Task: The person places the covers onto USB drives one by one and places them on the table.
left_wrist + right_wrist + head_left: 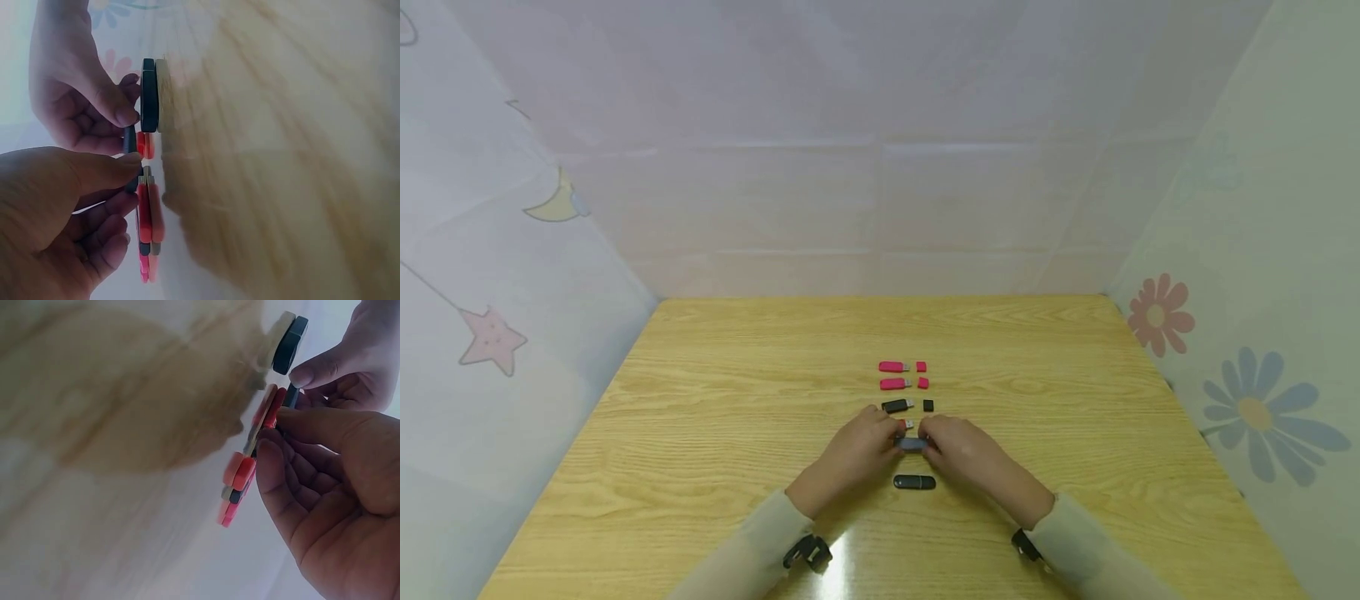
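Observation:
Both hands hold one blue-grey capped USB stick level, close over the table, between them. My left hand pinches its left end between thumb and fingers, and my right hand pinches the right end. In the left wrist view the stick looks dark, bridging the two thumbs. Just beyond the hands lies a red USB stick, its metal plug showing and its body partly covered by my left hand. Its loose red cap shows in the right wrist view. Nearer to me is a black capped USB stick.
Farther back, a black uncapped USB stick has its black cap to its right. Behind it are two pink sticks, one farther and one nearer, each with a pink cap beside it. Patterned sheets border the wooden table.

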`<state>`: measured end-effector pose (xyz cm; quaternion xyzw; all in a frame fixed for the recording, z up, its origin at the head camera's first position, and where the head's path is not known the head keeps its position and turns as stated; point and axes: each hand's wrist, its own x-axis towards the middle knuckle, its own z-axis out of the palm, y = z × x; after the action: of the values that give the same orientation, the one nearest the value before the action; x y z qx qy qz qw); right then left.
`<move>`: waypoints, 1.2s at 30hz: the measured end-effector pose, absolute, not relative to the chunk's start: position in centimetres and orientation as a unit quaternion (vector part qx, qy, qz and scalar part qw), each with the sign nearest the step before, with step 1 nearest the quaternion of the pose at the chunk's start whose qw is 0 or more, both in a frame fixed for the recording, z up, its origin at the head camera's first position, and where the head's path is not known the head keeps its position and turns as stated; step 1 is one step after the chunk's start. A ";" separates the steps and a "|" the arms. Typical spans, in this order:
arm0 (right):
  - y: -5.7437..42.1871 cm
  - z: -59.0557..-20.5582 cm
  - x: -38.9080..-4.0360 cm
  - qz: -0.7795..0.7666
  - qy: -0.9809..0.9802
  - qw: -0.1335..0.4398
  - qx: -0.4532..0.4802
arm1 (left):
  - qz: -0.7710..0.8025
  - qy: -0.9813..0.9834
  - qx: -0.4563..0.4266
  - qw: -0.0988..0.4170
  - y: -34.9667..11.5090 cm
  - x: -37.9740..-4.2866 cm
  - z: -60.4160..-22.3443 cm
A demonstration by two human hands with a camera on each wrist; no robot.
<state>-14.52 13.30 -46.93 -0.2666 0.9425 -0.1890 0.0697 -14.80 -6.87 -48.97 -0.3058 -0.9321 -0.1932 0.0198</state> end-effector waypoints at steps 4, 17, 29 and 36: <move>13.3 -47.1 -14.5 -0.180 0.943 0.067 -0.273 | -0.177 -0.930 -0.321 0.017 -6.8 -14.9 -49.0; 13.2 -47.4 -14.8 -0.151 0.945 0.070 -0.281 | -0.142 -0.936 -0.322 0.012 -6.5 -15.2 -49.2; 13.1 -46.8 -14.7 -0.164 0.948 0.092 -0.258 | -0.122 -0.937 -0.327 0.008 -6.3 -15.3 -49.1; 14.1 -45.8 -15.3 -0.156 0.959 0.058 -0.231 | -0.165 -0.945 -0.281 -0.004 -6.9 -15.7 -48.2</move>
<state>-15.30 14.12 -45.82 -0.2307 0.9586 -0.1563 0.0583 -15.74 -6.92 -48.24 -0.2811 -0.9453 -0.1652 -0.0043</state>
